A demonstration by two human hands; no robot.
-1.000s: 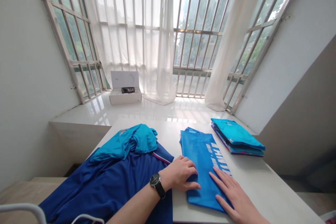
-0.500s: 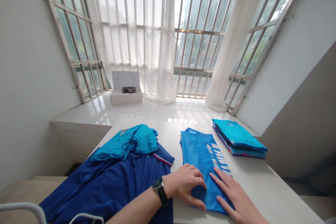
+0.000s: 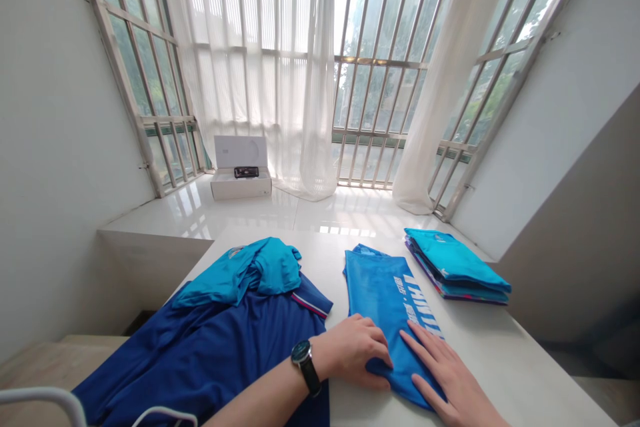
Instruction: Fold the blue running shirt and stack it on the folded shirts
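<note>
Counter (image 3: 510, 363) carries the folded blue garment (image 3: 375, 287), long axis pointing away from the person — left hand (image 3: 355, 352) curled narrow at its near left corner, whether pinching I cannot tell — right hand (image 3: 443, 373) spread wide on its near right.

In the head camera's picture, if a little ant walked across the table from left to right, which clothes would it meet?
Crumpled teal shirt lying on a navy garment → folded blue shirt with white lettering → teal-topped stack of folded clothes.
</note>
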